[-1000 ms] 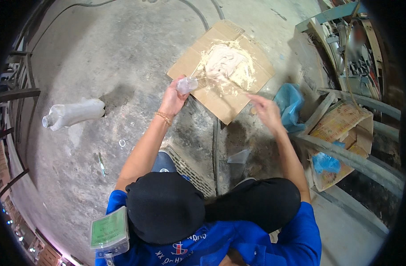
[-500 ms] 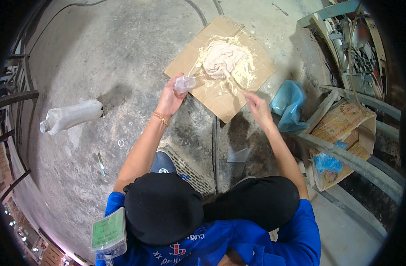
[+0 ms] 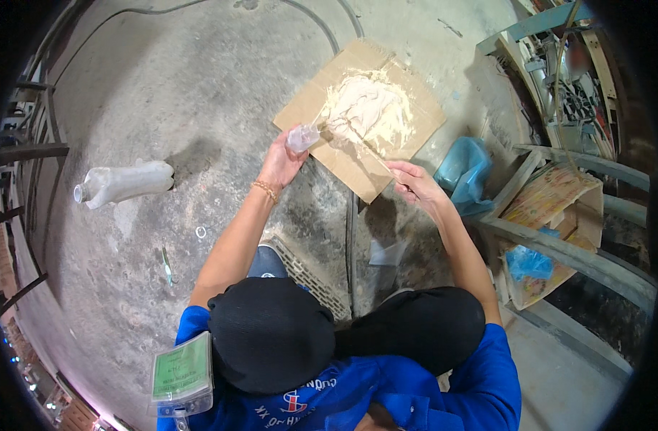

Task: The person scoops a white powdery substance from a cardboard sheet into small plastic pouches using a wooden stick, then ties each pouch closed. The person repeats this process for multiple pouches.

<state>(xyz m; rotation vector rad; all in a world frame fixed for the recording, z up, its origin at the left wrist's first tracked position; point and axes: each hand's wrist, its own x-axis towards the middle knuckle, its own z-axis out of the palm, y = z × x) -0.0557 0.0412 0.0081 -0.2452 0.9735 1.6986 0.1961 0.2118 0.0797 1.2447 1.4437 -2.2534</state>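
Note:
In my left hand (image 3: 281, 164) is a small clear plastic cup (image 3: 301, 138), tilted with its mouth toward the cardboard sheet (image 3: 363, 188). My right hand (image 3: 418, 184) has its fingers closed round one end of a thin light stick (image 3: 375, 156). From there the stick slants up and left to the near edge of a pale pinkish paste (image 3: 363, 108), close to the cup's mouth. Yellowish smears and powder surround the paste on the cardboard. Whether the stick's tip touches the cup is hard to make out.
A whitish plastic bottle (image 3: 127, 182) lies on the concrete floor at left. Right of the cardboard sit a blue plastic bag (image 3: 464, 172) and a metal frame (image 3: 573, 251) around an opened carton (image 3: 559, 205). A dark cable (image 3: 350, 244) runs along the floor.
My right hand has drawn slightly back toward me, and the stick's far end has swung left from the middle of the paste toward the cup. The left hand still holds the cup.

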